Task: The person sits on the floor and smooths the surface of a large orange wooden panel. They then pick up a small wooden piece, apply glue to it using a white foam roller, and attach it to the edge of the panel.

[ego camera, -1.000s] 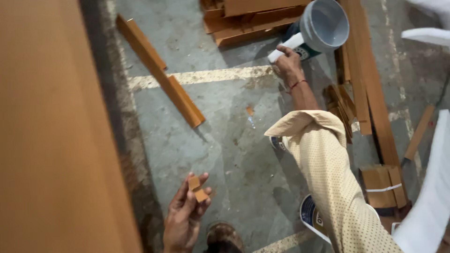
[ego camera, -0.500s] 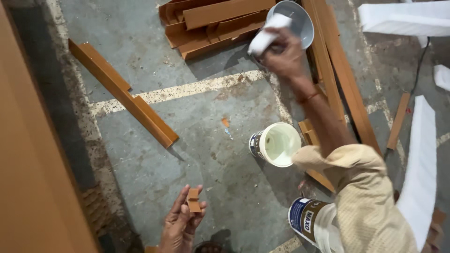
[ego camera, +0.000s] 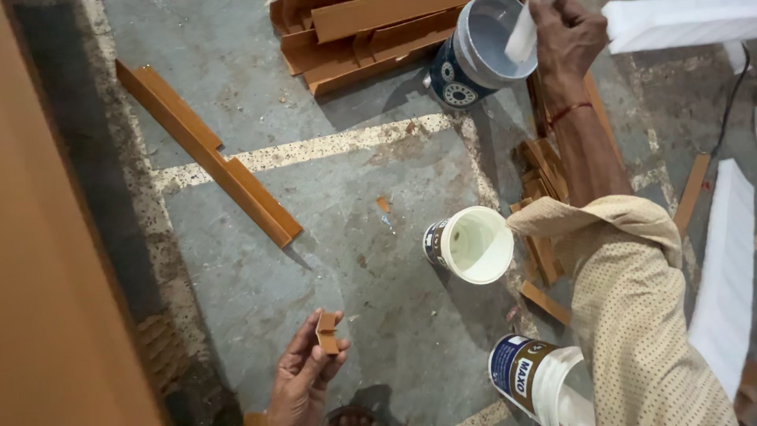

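Small brown wood piece, pinched in fingers of left hand, low over grey floor. White cloth, gripped by right hand, at rim of blue bucket. 1 open white tub nearby.

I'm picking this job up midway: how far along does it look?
Done: cut wooden strips lie stacked beside the bucket. In hand: the left hand holds a small wooden piece, while the right hand holds a white cloth over the bucket. Left: a long strip and more offcuts lie loose on the floor.
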